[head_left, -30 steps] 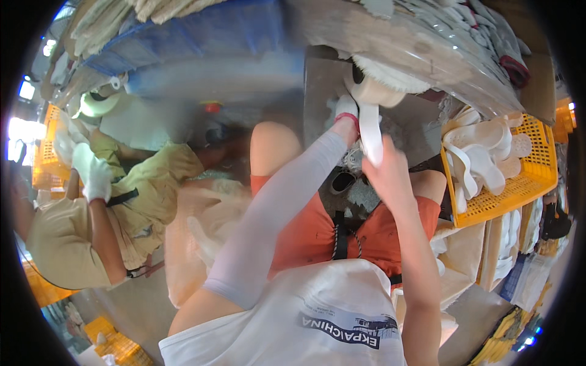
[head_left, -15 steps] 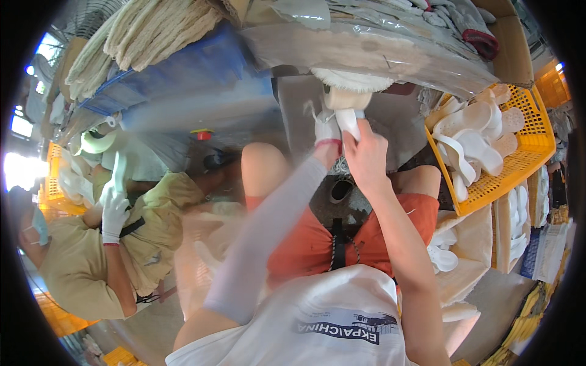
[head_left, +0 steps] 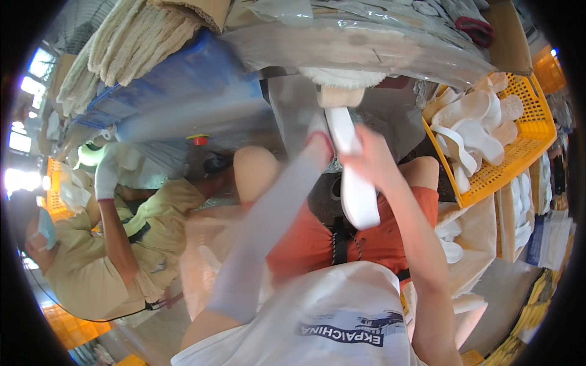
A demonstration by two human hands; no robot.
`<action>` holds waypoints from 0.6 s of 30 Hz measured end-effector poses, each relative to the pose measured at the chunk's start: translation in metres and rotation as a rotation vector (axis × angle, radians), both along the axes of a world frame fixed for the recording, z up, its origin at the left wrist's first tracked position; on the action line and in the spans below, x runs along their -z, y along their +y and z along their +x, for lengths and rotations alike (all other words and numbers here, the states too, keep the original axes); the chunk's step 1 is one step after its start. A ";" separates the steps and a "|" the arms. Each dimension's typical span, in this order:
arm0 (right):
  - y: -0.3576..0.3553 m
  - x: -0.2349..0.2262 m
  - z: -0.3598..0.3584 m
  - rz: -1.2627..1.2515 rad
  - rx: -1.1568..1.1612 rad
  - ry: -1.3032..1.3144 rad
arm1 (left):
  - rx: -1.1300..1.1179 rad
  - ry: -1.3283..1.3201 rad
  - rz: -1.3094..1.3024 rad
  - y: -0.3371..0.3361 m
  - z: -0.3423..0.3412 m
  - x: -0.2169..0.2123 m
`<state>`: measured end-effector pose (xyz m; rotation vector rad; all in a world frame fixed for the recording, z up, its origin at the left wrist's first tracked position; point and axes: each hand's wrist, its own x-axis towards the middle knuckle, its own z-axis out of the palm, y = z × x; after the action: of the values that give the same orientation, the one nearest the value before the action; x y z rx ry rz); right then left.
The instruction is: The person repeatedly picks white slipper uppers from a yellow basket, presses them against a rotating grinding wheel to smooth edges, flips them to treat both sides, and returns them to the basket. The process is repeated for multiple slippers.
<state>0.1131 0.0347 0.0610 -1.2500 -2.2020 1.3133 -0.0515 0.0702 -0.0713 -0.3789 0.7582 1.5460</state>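
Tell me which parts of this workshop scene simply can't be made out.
- Left hand: motion-blurred in the head view; its grip cannot be judged.
- Top of the long white foam sole: hidden against the round fluffy wheel.
- Right hand: fingers hidden behind the sole.
- Yellow plastic basket: contents too small.

Bright daylight glares from the left; moving arms blur, edges curve.

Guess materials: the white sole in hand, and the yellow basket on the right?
White sole: probably moulded foam or rubber, matte; smooth, uniform and thick-edged. Yellow basket: rigid moulded plastic, slightly glossy; regular lattice of holes in its walls. Neither is certain from looks alone.
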 end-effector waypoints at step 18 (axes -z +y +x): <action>-0.055 0.060 0.049 -0.300 0.427 0.652 | 0.617 1.785 0.212 -0.054 0.011 -0.056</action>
<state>0.1618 -0.0201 0.0005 -1.0891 -1.2532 1.6031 -0.0406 0.0167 -0.0156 1.4951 1.7463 1.0104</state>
